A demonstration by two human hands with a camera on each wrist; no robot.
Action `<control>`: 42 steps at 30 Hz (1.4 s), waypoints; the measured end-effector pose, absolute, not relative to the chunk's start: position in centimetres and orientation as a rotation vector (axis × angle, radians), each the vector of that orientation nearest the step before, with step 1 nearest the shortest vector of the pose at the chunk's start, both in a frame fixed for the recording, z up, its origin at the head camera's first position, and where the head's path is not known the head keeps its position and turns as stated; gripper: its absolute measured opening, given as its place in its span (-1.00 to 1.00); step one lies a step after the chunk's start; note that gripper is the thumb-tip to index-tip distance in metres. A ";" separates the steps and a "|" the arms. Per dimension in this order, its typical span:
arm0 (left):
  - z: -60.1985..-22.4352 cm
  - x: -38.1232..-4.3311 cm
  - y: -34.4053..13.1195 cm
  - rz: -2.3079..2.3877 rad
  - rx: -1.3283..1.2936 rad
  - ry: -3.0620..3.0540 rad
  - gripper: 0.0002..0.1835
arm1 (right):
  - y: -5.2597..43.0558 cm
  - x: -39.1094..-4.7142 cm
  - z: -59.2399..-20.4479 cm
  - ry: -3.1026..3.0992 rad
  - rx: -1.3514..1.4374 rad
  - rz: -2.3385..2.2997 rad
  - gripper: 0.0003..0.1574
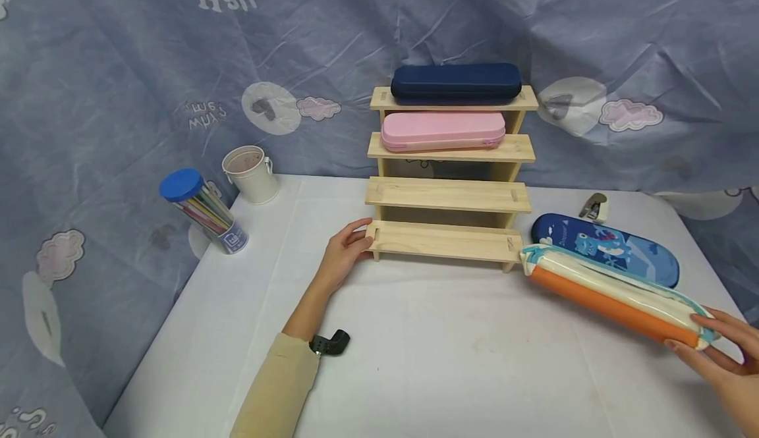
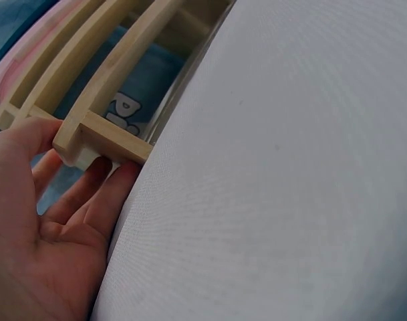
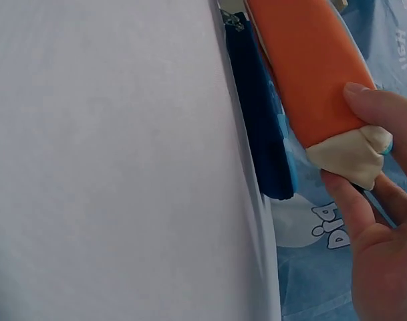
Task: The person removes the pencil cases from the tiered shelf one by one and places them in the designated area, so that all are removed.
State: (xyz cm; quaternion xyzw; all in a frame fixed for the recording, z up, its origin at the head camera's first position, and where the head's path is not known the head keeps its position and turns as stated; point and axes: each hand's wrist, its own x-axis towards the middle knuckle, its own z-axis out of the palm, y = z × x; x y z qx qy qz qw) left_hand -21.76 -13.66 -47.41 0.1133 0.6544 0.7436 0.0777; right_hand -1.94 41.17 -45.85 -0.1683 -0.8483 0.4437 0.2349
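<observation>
My left hand (image 1: 344, 253) grips the left end of the lowest step of a wooden tiered rack (image 1: 445, 239). The left wrist view has its fingers (image 2: 96, 194) at the corner of that step. At the right, my right hand (image 1: 726, 355) pinches one end of an orange and cream pencil case (image 1: 617, 296) with light blue trim. The case is held up at a slant, its far end near the rack's lowest step. In the right wrist view the thumb lies on the orange side (image 3: 317, 73). Behind it a blue cartoon pencil case (image 1: 640, 253) lies on the table.
A navy case (image 1: 456, 82) occupies the rack's top step, a pink case (image 1: 445, 130) the one below. A stapler (image 1: 594, 207) lies behind the blue case. On the left stand a blue-lidded tube of sticks (image 1: 204, 211) and a white bucket (image 1: 255, 178). Printed cloth (image 1: 332, 43) hangs behind.
</observation>
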 end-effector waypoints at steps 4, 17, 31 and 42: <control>-47.4 -21.8 -13.6 2.227 0.346 1.958 -0.49 | 41.7 -1.6 -46.5 -2.367 -0.478 1.202 -0.17; -47.3 -21.6 -13.6 2.254 0.363 1.966 -0.51 | 44.4 -2.0 -49.6 -2.419 -0.435 1.122 -0.15; -49.6 -22.7 -13.6 2.277 0.349 1.956 -0.51 | 45.2 -2.0 -50.0 -2.540 -0.456 0.941 -0.04; -49.7 -22.8 -13.6 2.279 0.331 1.968 -0.53 | 43.8 -2.2 -47.6 -2.668 -0.478 0.847 -0.09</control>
